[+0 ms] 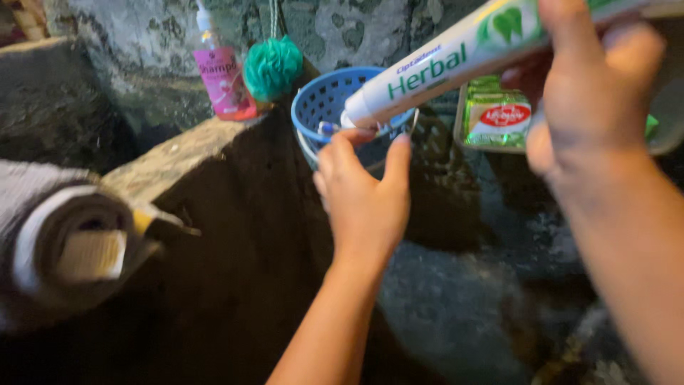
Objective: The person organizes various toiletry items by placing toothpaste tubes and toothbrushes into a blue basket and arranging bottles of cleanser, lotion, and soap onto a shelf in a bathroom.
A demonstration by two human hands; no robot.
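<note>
two hands [363, 196], one toothpaste tube [456, 60], one blue basket [320, 100], one pink bottle [224, 75] (plus one green soap packet [495, 117])

A rough, mottled grey-green stone wall [128, 50] closes off the back, its surface patchy and stained. Below it runs a pale concrete ledge [178, 153] with a worn, speckled top (its edge uneven), dropping into a dark front face in deep shadow. The light is dim and falls mostly on the upper wall. Lower right, the dark ground [456, 314] looks wet and blurred.

A stone ledge [178, 153] carries a pink bottle [224, 78].
</note>
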